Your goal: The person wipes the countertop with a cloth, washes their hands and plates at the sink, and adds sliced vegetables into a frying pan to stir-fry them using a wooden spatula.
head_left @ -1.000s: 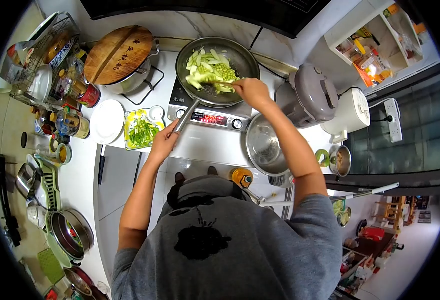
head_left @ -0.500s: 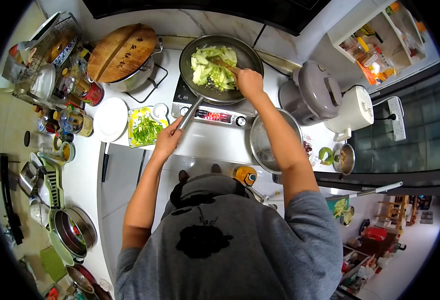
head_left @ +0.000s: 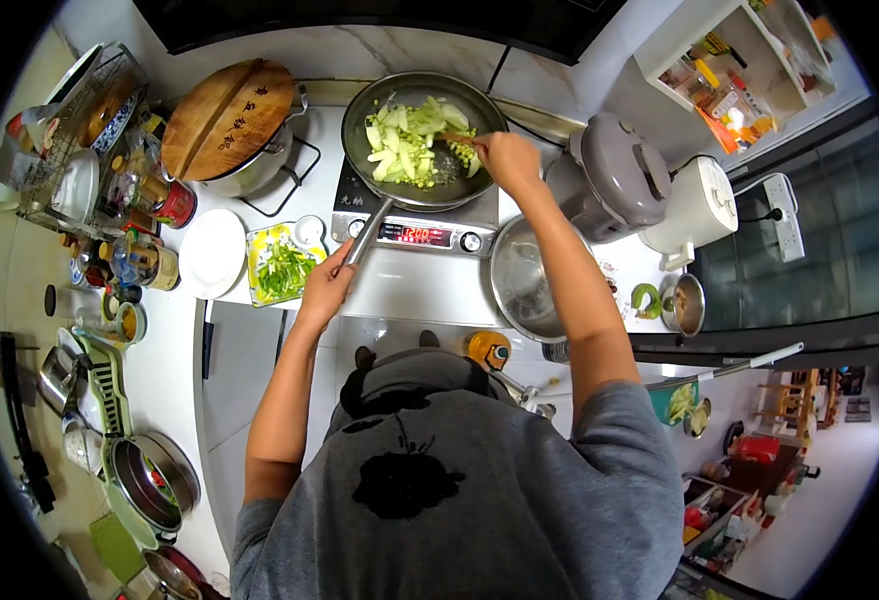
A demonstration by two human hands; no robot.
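Note:
A dark frying pan (head_left: 360, 103) rests on the induction cooker (head_left: 343, 200), whose red display is lit. Pale green slices (head_left: 394, 140) and small green pieces lie in the pan. My left hand (head_left: 329, 285) is closed round the pan's metal handle (head_left: 370, 232). Over the pan's right rim, my right hand (head_left: 509, 163) grips a wooden spatula (head_left: 459, 138), with its far end among the slices. To the left of the handle, a yellow-patterned plate (head_left: 259, 281) holds chopped green pieces and a small white dish (head_left: 310, 230).
A pot with a wooden lid (head_left: 230, 115) and a white plate (head_left: 212, 254) are at the left, near several bottles. A metal bowl (head_left: 522, 275) sits below my right forearm. Beyond it stand a grey pressure cooker (head_left: 619, 172) and a white appliance (head_left: 700, 211).
The view has shifted slightly. My right hand and the spatula have moved right relative to the pan, and the slices are spread differently. My left hand still holds the handle.

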